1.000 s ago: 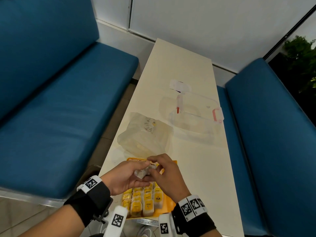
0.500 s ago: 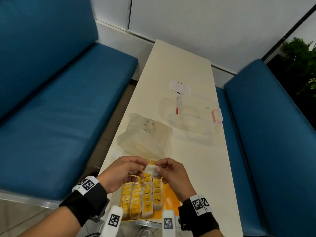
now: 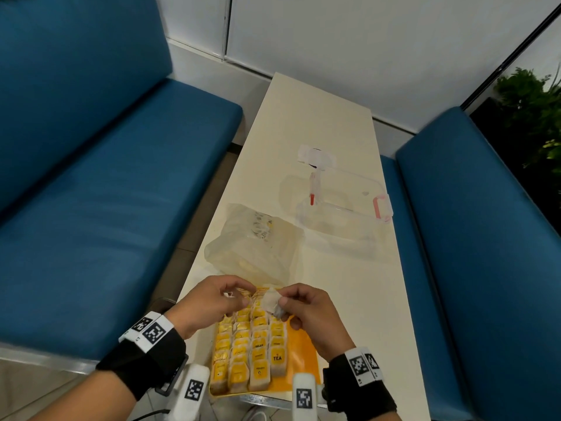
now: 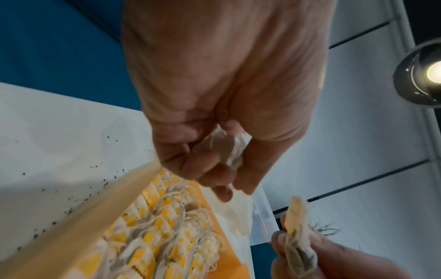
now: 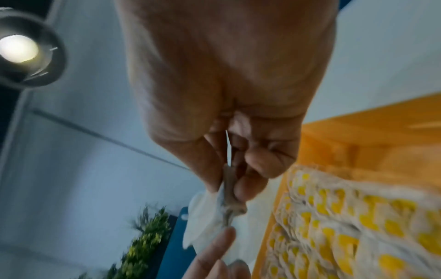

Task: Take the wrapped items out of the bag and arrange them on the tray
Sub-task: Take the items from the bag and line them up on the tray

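Observation:
An orange tray (image 3: 303, 354) at the table's near edge carries rows of wrapped tea bags (image 3: 258, 357) with yellow tags. My right hand (image 3: 280, 302) pinches one whitish tea bag (image 3: 270, 300) just above the tray's far end; this tea bag (image 5: 229, 207) shows edge-on between thumb and fingers. My left hand (image 3: 239, 294) is close beside it and pinches a small whitish crumpled piece (image 4: 229, 149); I cannot tell whether it is a tag or a wrapper. A thin string seems to run between the hands. The translucent plastic bag (image 3: 255, 247) lies just beyond the tray.
A clear plastic box (image 3: 343, 208) with red clasps sits further back on the right of the narrow cream table (image 3: 306, 117), with a white label (image 3: 315, 154) behind it. Blue benches (image 3: 106, 192) flank the table on both sides. A plant (image 3: 534, 123) stands at far right.
The hands, joined on one item a second ago, have drawn slightly apart. The right hand now holds the tea bag alone while the left keeps a small piece.

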The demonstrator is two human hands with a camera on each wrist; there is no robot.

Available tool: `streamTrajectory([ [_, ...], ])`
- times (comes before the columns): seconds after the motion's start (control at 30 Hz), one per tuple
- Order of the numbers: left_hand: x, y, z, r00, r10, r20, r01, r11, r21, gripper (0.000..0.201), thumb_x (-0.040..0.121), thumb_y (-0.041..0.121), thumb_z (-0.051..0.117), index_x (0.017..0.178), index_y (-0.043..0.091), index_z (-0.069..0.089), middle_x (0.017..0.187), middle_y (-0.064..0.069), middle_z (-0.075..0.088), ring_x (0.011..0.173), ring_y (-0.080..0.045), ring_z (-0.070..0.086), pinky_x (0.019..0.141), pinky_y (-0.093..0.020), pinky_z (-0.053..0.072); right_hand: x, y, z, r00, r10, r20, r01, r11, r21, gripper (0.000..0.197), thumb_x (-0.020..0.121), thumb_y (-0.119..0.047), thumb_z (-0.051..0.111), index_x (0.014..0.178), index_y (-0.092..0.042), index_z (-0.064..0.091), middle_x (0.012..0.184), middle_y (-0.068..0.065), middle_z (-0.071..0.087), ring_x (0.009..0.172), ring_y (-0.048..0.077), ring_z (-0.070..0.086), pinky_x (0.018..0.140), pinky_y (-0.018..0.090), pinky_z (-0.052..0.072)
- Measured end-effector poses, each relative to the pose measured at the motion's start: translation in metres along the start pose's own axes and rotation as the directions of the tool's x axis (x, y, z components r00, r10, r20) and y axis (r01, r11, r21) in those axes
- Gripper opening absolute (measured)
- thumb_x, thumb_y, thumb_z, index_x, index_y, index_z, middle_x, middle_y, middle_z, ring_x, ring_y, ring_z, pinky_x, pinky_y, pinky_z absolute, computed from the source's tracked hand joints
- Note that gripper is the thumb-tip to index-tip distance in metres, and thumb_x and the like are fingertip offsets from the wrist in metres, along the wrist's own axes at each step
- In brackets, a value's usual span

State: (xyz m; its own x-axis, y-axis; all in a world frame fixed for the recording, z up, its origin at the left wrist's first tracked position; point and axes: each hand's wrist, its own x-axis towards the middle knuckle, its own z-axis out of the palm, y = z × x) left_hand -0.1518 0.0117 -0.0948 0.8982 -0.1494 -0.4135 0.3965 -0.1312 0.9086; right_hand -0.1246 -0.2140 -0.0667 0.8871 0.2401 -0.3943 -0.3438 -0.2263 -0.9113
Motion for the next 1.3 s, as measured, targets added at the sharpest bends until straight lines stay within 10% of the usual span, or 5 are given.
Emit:
streamTrajectory([
  [0.17, 0.0, 0.001, 0.01, 0.95, 0.27, 0.158, -0.291, 0.948, 0.129, 0.051, 0.089, 0.006, 0.074, 0.124, 0.043, 0.07, 0.104, 0.011, 0.069, 0.089, -0.006, 0.064, 0.084, -0.02, 0.051, -0.001, 0.011, 0.005, 0.975, 0.164, 0.15, -0.185, 0.973, 0.137, 0.012, 0.091, 0.004, 0.061, 0.102, -0.002, 0.063, 0.077, 0.009, 0.068, 0.061, 0.018, 0.058, 0.05, 0.024, 0.036],
  [0.3, 0.002, 0.0, 0.016, 0.929, 0.329, 0.17, -0.353, 0.926, 0.134, 0.019, 0.084, 0.018, 0.082, 0.094, 0.034, 0.08, 0.103, 0.012, 0.068, 0.104, -0.013, 0.066, 0.095, -0.025, 0.048, -0.002, 0.014, 0.008, 0.959, 0.186, 0.215, -0.227, 0.956, 0.186, 0.017, 0.088, -0.001, 0.067, 0.103, -0.003, 0.06, 0.077, 0.01, 0.064, 0.061, 0.019, 0.058, 0.049, 0.024, 0.035],
  [0.57, 0.004, 0.003, 0.025, 0.954, 0.298, -0.027, -0.291, 0.946, 0.141, 0.007, 0.085, 0.023, 0.082, 0.086, 0.028, 0.078, 0.091, 0.013, 0.076, 0.089, -0.002, 0.067, 0.078, -0.016, 0.047, -0.018, 0.0, -0.003, 0.993, -0.117, 0.014, 0.118, 0.992, -0.035, 0.028, 0.078, -0.034, 0.078, 0.099, -0.016, 0.073, 0.084, -0.002, 0.072, 0.071, 0.008, 0.061, 0.061, 0.023, 0.047],
  [0.73, 0.004, 0.008, 0.036, 0.961, 0.275, -0.022, -0.269, 0.952, 0.145, 0.007, 0.083, 0.026, 0.084, 0.083, 0.028, 0.077, 0.084, 0.011, 0.076, 0.08, -0.002, 0.069, 0.071, -0.009, 0.046, -0.013, 0.001, -0.002, 0.979, -0.204, -0.008, 0.199, 0.963, -0.183, 0.009, 0.081, -0.004, 0.077, 0.085, -0.011, 0.074, 0.076, 0.002, 0.073, 0.066, 0.013, 0.064, 0.066, 0.027, 0.053],
  [1.3, 0.015, -0.026, 0.026, 0.968, 0.237, -0.078, -0.176, 0.87, 0.461, 0.024, 0.092, 0.023, 0.074, 0.112, 0.037, 0.072, 0.133, 0.018, 0.058, 0.123, 0.002, 0.053, 0.102, -0.012, 0.035, -0.026, 0.033, -0.016, 0.945, 0.313, 0.091, -0.189, 0.754, -0.63, 0.015, 0.088, -0.005, 0.053, 0.083, -0.018, 0.057, 0.074, 0.001, 0.065, 0.07, 0.02, 0.075, 0.057, 0.036, 0.051],
])
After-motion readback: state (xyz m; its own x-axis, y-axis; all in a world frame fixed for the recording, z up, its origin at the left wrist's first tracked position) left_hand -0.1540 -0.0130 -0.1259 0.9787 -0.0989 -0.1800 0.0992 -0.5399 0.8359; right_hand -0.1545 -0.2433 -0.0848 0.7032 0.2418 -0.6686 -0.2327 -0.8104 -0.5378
